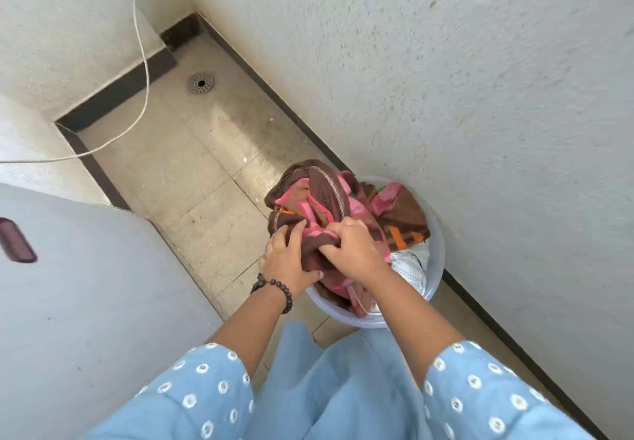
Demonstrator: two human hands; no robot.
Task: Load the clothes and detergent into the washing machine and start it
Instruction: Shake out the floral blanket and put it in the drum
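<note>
A pale plastic basin (436, 261) stands on the floor against the right wall, heaped with clothes. On top lies a brown, pink and orange cloth (343, 199); a white striped garment (410, 263) shows beneath it. My left hand (286, 261), with a bead bracelet at the wrist, grips the cloth's near left edge. My right hand (353, 251) is curled into a bunch of the same cloth. The grey top of the washing machine (85, 302) fills the lower left, with a dark handle (15, 239) on its lid. No detergent is in sight.
A tiled floor strip (192, 179) runs between the machine and the right wall (480, 96). A round floor drain (201, 83) sits near the far corner. A white cable (145, 72) hangs down the left wall and trails left.
</note>
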